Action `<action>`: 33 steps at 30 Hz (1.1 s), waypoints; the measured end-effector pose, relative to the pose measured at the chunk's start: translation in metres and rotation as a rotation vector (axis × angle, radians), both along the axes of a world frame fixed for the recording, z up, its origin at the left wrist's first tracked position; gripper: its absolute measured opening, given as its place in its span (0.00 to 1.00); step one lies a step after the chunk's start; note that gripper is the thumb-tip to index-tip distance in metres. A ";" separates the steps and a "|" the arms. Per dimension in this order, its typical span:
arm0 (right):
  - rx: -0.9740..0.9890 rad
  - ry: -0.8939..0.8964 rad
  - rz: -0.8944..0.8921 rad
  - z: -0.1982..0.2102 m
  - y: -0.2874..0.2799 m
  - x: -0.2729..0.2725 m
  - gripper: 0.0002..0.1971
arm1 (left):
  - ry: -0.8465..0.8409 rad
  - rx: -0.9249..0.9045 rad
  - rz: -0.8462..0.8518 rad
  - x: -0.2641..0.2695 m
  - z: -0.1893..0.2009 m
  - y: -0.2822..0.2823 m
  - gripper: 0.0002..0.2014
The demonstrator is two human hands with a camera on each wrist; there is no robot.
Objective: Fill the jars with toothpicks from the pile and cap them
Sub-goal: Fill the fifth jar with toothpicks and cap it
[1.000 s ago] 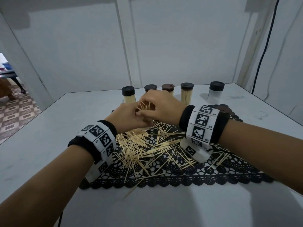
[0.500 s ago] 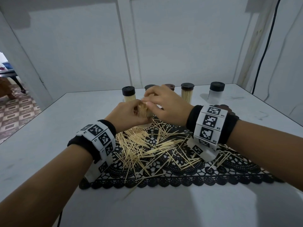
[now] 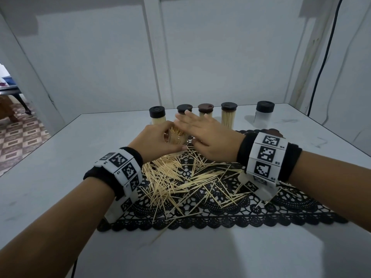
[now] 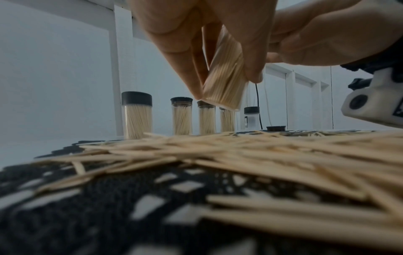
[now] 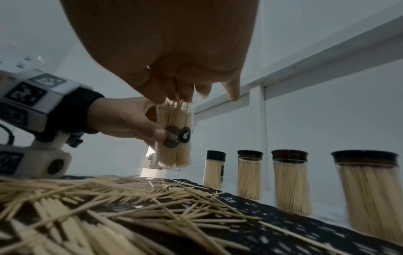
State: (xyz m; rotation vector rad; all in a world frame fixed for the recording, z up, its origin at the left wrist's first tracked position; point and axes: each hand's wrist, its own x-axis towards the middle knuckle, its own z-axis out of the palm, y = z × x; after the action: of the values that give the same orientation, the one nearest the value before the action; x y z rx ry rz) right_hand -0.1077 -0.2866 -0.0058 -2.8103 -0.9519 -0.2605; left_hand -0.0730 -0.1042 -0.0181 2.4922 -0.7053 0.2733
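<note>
Head view: four capped, filled jars (image 3: pixel 227 115) lined up at 12 o'clock, a capped clear one (image 3: pixel 265 113) at 1 o'clock, pile (image 3: pixel 180 177) at centre on black lace mat (image 3: pixel 261 209). Left wrist: left hand (image 4: pixel 196 43) wrapped round open jar (image 4: pixel 224 82), lifted clear of the pile, nearly full. Right wrist: right hand (image 5: pixel 174 51) flat, fingers spread, patting tips (image 5: pixel 174 103) down. Probably capping next; loose cap (image 4: pixel 276 128) at 1 o'clock.

We see bare forearms, no sleeves. Each wrist carries a black fabric band (image 3: pixel 292 163) wrapped by a segmented white bracelet (image 3: pixel 265 155) of square black-and-white coded tags with small printed labels; the left wrist's bracelet (image 3: pixel 122 167) matches it. Under each wrist hangs a white housing (image 5: pixel 41 162) with a round dark lens, on a short white stalk with a black clamp.
</note>
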 end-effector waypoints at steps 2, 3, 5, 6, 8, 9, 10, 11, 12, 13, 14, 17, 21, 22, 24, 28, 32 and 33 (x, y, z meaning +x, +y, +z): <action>0.141 -0.071 0.040 0.001 -0.002 -0.002 0.28 | 0.001 0.005 0.018 0.001 0.000 0.000 0.29; 0.169 -0.135 0.071 0.001 -0.001 -0.003 0.28 | 0.006 -0.001 0.026 0.001 0.000 0.000 0.29; 0.142 -0.189 0.076 0.000 -0.003 0.000 0.28 | 0.014 -0.018 0.037 0.002 0.000 0.001 0.28; 0.108 -0.214 0.078 -0.001 -0.004 0.001 0.28 | 0.014 -0.023 0.035 0.002 0.000 0.001 0.28; 0.013 -0.222 0.057 -0.003 -0.003 0.001 0.31 | 0.008 -0.022 0.021 0.002 0.000 0.001 0.27; -0.034 -0.203 0.018 -0.004 -0.003 0.000 0.32 | 0.005 -0.013 0.014 0.002 0.000 0.001 0.27; -0.072 -0.177 -0.020 -0.006 -0.004 0.000 0.33 | 0.001 -0.001 0.008 0.001 0.000 0.001 0.26; -0.085 -0.145 -0.043 -0.006 -0.003 -0.001 0.34 | -0.002 0.011 0.004 0.001 0.000 0.001 0.26; -0.065 -0.127 -0.036 -0.007 -0.002 -0.001 0.34 | -0.007 0.015 0.001 0.001 0.000 0.000 0.26; -0.028 -0.122 -0.007 -0.006 0.000 -0.002 0.34 | -0.009 0.009 0.002 0.001 0.000 0.000 0.26; 0.021 -0.133 0.034 -0.006 0.000 -0.001 0.35 | -0.010 -0.007 0.003 0.001 -0.001 0.000 0.26; 0.167 -0.149 0.067 -0.004 -0.001 0.001 0.36 | -0.006 -0.039 0.016 0.002 0.000 0.002 0.28; 0.167 -0.180 0.044 -0.002 -0.002 0.001 0.33 | -0.008 -0.061 0.034 0.003 -0.001 0.002 0.28; 0.122 -0.180 0.046 -0.003 -0.002 0.002 0.33 | -0.006 -0.064 0.030 0.003 -0.001 0.003 0.28; 0.054 -0.143 0.040 -0.005 -0.001 0.005 0.34 | 0.001 -0.059 0.016 0.003 -0.001 0.003 0.27; 0.171 -0.003 -0.008 -0.004 -0.002 0.005 0.30 | -0.007 -0.039 -0.011 0.002 -0.001 0.002 0.27; 0.255 -0.075 -0.028 0.003 -0.004 0.003 0.31 | -0.017 -0.035 -0.003 0.002 0.000 0.001 0.28; 0.203 -0.087 -0.026 0.003 -0.004 0.003 0.31 | -0.014 -0.040 -0.001 0.002 -0.001 0.002 0.28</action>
State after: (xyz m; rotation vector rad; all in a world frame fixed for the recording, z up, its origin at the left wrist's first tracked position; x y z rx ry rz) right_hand -0.1048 -0.2905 -0.0028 -2.6460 -0.8537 -0.4591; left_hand -0.0706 -0.1026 -0.0187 2.4540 -0.7005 0.3016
